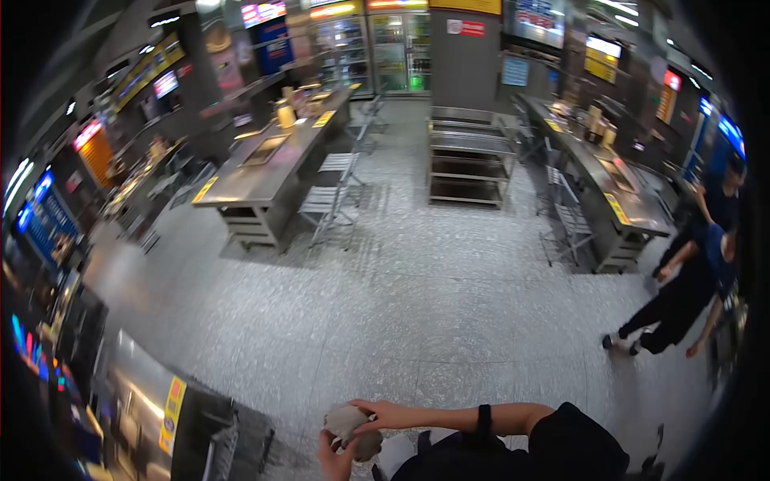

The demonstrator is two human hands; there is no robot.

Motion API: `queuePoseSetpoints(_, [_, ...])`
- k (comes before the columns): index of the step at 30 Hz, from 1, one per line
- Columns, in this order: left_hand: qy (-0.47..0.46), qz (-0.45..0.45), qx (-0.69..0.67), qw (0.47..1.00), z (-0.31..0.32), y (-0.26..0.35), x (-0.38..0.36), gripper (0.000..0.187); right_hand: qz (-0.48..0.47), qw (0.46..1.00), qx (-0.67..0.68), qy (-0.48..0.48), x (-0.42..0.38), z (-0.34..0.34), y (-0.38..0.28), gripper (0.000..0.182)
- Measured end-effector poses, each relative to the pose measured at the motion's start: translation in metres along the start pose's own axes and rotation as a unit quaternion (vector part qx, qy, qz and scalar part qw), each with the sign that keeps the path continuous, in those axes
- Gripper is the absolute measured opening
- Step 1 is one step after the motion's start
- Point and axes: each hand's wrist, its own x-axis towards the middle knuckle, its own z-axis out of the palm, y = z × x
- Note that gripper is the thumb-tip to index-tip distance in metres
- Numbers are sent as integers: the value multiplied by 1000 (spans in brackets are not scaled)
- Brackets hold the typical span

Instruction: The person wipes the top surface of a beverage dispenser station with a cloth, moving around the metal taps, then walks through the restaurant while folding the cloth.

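A crumpled grey cloth (345, 420) is bunched between my two hands at the bottom of the head view. My right hand (375, 415) comes in from the right, its fingers closed on the cloth's upper right side; a black band circles that forearm. My left hand (335, 457) grips the cloth from below, at its lower left. Part of the cloth hangs under my right hand. Something white lies just right of the cloth, too unclear to name.
Steel tables (265, 180) (613, 184) with folding chairs (327, 188) stand at left and right. A steel shelf rack (469, 156) is ahead. Another steel table (140, 401) is near at lower left. Two people (682, 297) are at the right. Grey floor (401, 297) lies between.
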Motion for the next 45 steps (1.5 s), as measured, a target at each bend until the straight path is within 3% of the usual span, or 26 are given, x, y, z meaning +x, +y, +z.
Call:
queuePoseSetpoints(2, [-44,16,-11,999,-42,5,39,35,-1,1000,-7,19,47,8,-11,74])
queuePoseSetpoints(5, [-55,20,-4,998,-88,0,86,31,9,1000,3,26,94,15,-30,74])
queuePoseSetpoints(9, [-60,48,-47,996,-143,-48,151,25,21,1000,-2,18,174,20,-33,74])
queuePoseSetpoints(13, [-19,14,-71,997,-197,-42,207,24,49,999,-7,-5,271,20,-46,71])
queuePoseSetpoints(14, [-7,-30,-148,989,-212,-43,227,43,52,998,-10,-16,303,20,-41,70])
queuePoseSetpoints(17, [44,-8,-144,989,-265,-46,276,40,46,996,0,-75,406,24,-40,67])
queuePoseSetpoints(20, [94,-52,-140,984,-332,-36,332,34,58,987,-12,-151,514,31,-69,65])
queuePoseSetpoints(24, [155,-45,-182,970,-411,-21,396,29,56,974,-8,-221,639,40,-114,63])
queuePoseSetpoints(30, [225,-26,-160,961,-497,-17,457,31,51,951,-12,-303,769,67,-173,60])
queuePoseSetpoints(32, [235,-2,-130,963,-528,-14,468,29,66,940,-13,-335,810,81,-163,59])
queuePoseSetpoints(34, [246,20,-78,966,-558,-33,478,25,92,920,-38,-380,855,95,-152,59])
queuePoseSetpoints(36, [278,85,-124,949,-580,-57,484,24,114,904,-57,-409,889,119,-149,62])
queuePoseSetpoints(37, [291,61,-119,947,-598,-54,477,24,115,902,-44,-413,906,139,-154,64])
queuePoseSetpoints(38, [300,37,-121,946,-612,-51,471,25,109,882,-41,-457,922,161,-159,69])
queuePoseSetpoints(41, [408,113,-107,900,-618,-69,466,23,123,816,-26,-564,952,195,-165,78])
queuePoseSetpoints(45, [555,13,-121,823,-617,-69,427,18,129,691,-118,-701,978,275,-173,92])
